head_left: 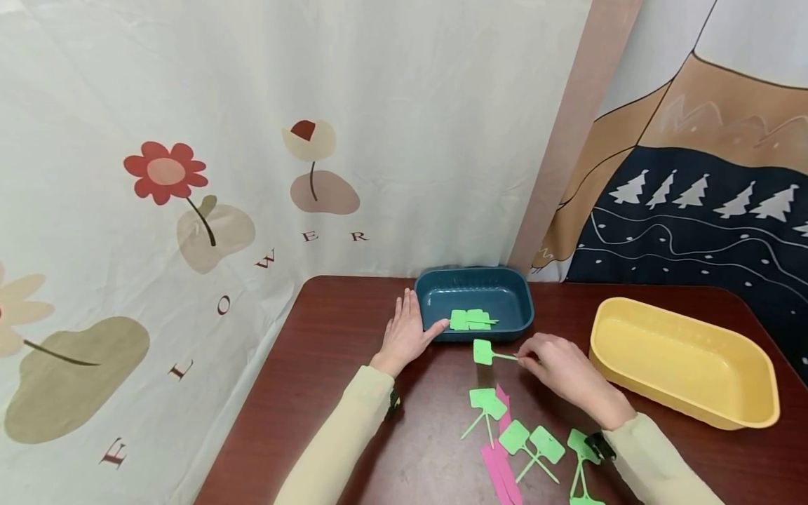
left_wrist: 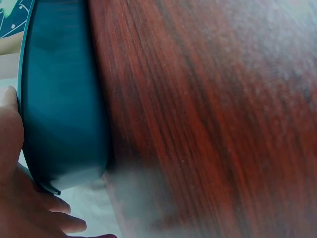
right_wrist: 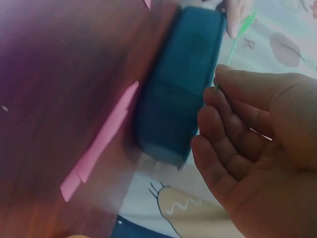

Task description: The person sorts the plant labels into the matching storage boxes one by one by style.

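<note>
My right hand (head_left: 562,368) pinches the thin stem of a green plant label (head_left: 483,352), its square head pointing left, just in front of the blue tray (head_left: 524,319). In the right wrist view the stem (right_wrist: 232,53) sits between thumb and forefinger. Several green labels (head_left: 470,320) lie inside the blue tray. My left hand (head_left: 405,333) rests against the tray's left end, fingers extended and thumb over the front rim. The left wrist view shows the tray's outer wall (left_wrist: 64,99) beside that hand.
More green labels (head_left: 548,443) lie scattered at the table's front, beside pink strips (head_left: 500,470). A yellow tray (head_left: 684,358) stands on the right. Printed curtains (head_left: 404,140) hang behind the brown table (head_left: 334,337).
</note>
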A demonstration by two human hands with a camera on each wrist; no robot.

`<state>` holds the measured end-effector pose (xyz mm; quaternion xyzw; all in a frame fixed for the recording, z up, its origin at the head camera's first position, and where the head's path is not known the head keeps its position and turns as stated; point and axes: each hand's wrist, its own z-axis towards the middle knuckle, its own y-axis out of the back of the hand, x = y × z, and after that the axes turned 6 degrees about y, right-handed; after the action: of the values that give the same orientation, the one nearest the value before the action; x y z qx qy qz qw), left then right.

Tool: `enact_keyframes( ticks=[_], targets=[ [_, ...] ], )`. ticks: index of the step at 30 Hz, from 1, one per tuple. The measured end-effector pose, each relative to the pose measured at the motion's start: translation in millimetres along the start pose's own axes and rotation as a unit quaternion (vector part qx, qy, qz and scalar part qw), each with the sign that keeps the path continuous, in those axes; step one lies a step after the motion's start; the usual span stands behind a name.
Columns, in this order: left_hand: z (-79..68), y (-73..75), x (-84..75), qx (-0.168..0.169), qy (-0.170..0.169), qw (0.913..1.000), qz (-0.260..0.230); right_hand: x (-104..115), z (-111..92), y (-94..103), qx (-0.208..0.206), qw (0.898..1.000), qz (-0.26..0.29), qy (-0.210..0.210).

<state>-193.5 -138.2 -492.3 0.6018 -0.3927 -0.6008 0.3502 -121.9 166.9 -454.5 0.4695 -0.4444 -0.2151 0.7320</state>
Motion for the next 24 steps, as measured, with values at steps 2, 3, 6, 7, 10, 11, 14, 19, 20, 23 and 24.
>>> enact_keyframes(
  ticks=[2,3,6,7,10,11,14,19,20,23,24],
  targets=[
    [0.4,-0.3,0.3,-0.001,-0.001,1.0000,-0.001,-2.1,4.1,3.8,-0.019,1.000,0.001,-0.003],
    [0.2,-0.2,0.2,-0.001,-0.001,1.0000,-0.001,-3.0,6.6,5.3,-0.028,1.000,0.000,-0.003],
    [-0.1,-0.4,0.0,-0.001,-0.001,1.0000,-0.004,-5.6,14.9,8.9,-0.048,0.999,-0.001,0.000],
    [-0.5,-0.3,-0.3,0.000,-0.001,1.0000,-0.004,-6.3,18.0,9.8,-0.054,0.999,-0.001,0.001],
    [-1.2,-0.2,-0.8,0.001,-0.001,1.0000,-0.006,-8.3,27.9,10.7,-0.063,0.998,0.000,0.001],
    [-1.3,-0.2,-1.0,0.002,-0.001,1.0000,-0.006,-9.0,31.4,10.3,-0.063,0.998,0.001,-0.001],
    [-1.7,-0.2,-1.2,0.002,-0.001,1.0000,-0.005,-10.5,42.0,8.1,-0.058,0.998,-0.002,-0.008],
    [-0.9,-1.5,0.6,0.000,-0.003,1.0000,-0.004,-12.4,59.6,3.2,-0.049,0.999,-0.012,-0.006],
    [-0.9,-1.4,0.7,0.000,-0.004,1.0000,-0.004,-13.0,63.2,2.1,-0.049,0.999,-0.015,-0.002],
    [-1.0,-0.6,1.1,-0.001,-0.004,1.0000,-0.002,-15.8,73.2,-2.0,-0.043,0.999,-0.024,0.007],
    [-1.1,-0.3,1.1,-0.001,-0.004,1.0000,-0.002,-16.7,76.1,-3.3,-0.040,0.999,-0.027,0.009]
  ],
)
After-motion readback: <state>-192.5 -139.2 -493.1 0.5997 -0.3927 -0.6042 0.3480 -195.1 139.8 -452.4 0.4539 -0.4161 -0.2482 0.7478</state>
